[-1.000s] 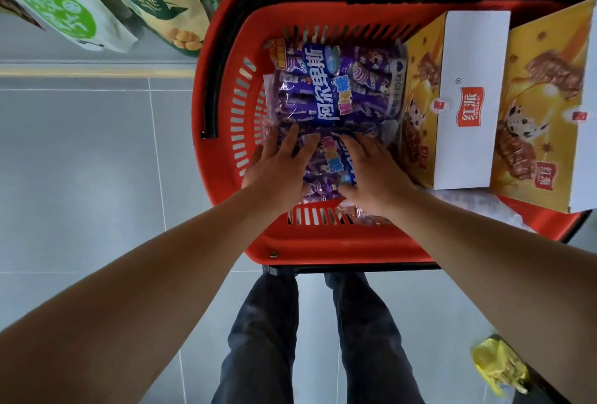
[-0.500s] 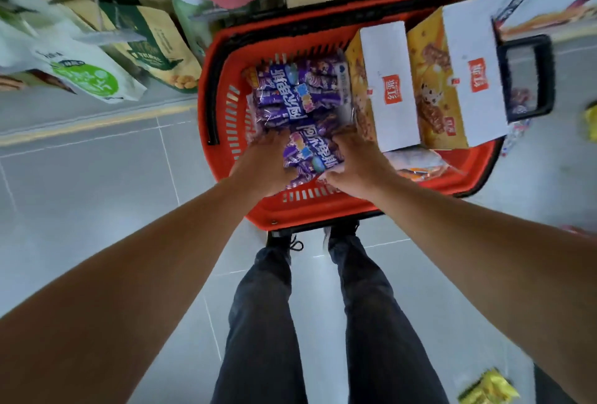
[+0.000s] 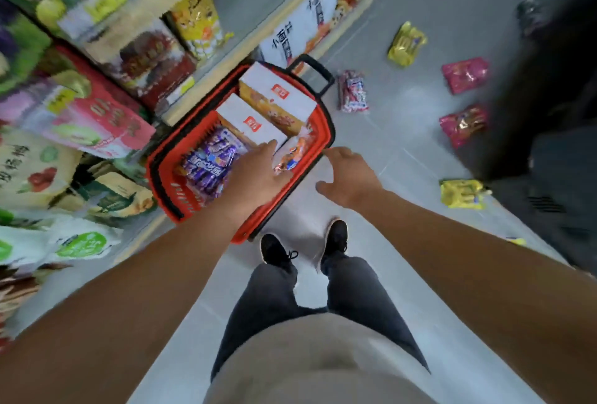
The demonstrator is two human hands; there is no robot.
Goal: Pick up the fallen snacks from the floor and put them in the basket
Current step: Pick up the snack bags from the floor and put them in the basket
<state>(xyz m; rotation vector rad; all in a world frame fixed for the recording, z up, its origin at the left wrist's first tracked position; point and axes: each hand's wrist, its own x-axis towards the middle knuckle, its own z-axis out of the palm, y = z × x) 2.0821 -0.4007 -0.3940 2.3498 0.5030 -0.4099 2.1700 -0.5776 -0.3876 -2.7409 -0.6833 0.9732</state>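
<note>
Both hands have lifted off the purple sweet packs they pressed half a second ago, and the view has swung to take in the aisle floor. Shelves stacked with bagged and boxed snacks fill the left side. Just right of them the red basket stands on the grey floor, its black handle at the far end; inside lie the purple sweet packs at the near left, two white-and-yellow boxes side by side further in, and an orange-and-white packet against the right wall. The left hand hovers over the basket's near end, fingers straight and loose, holding nothing. The right hand hangs just outside the basket's right rim, fingers spread and relaxed, also empty. Further right, fallen snacks lie on the floor: a red-and-white pack near the handle, a yellow pack beyond it, two pink packs well apart from the basket, and another yellow pack at the near right
</note>
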